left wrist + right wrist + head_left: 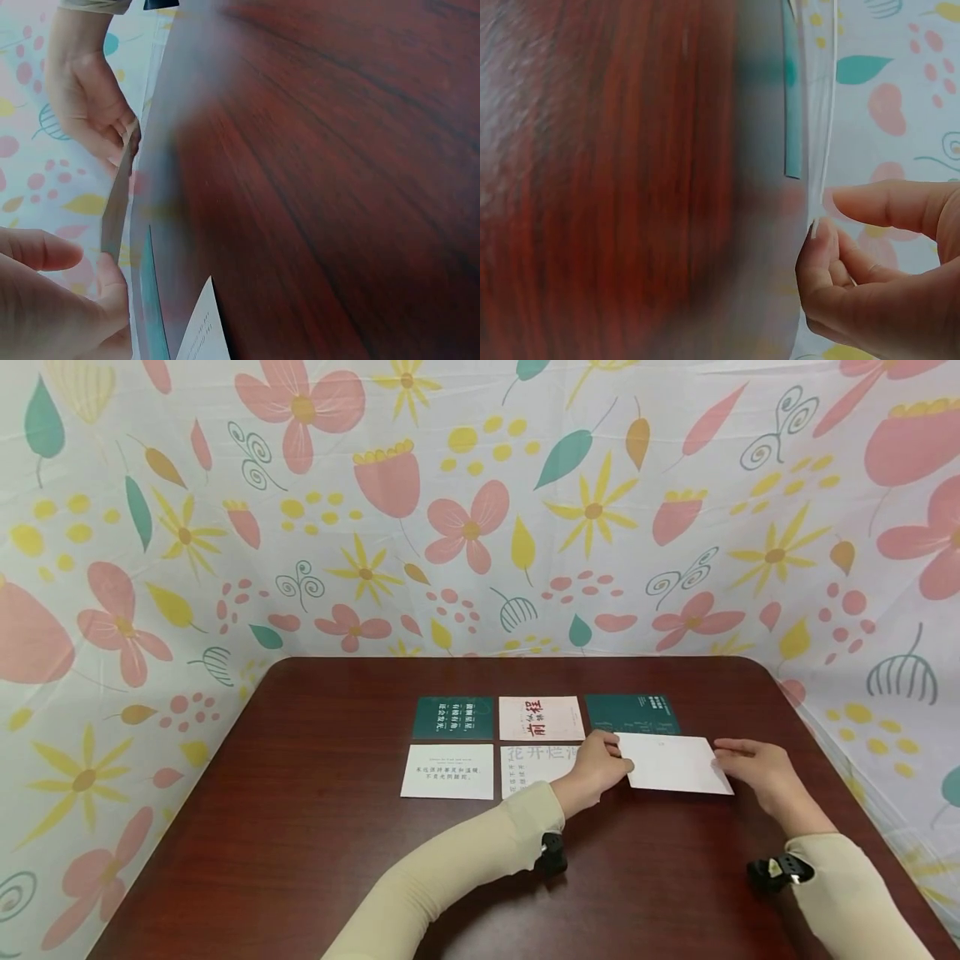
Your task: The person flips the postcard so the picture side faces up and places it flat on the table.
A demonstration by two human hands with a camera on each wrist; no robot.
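A white card [675, 762] with a tiny mark near its top edge is held slightly above the table between both hands. My left hand [596, 768] grips its left end, fingers at the edge and thumb toward its face. At the opposite end, my right hand [757, 770] pinches the right edge between thumb and fingers. The left wrist view shows the card [116, 206] almost edge-on, spanning the two hands. Behind it lies a dark green card [633, 714], its lower part overlapped. The left hand partly covers a white card with grey lettering [536, 760].
Left of the hands, a dark green card with white text [453, 718], a white card with red characters [540, 718] and a white card with small text [447, 771] lie in rows on the brown table [300, 860]. A flowered cloth [465, 443] hangs behind the table.
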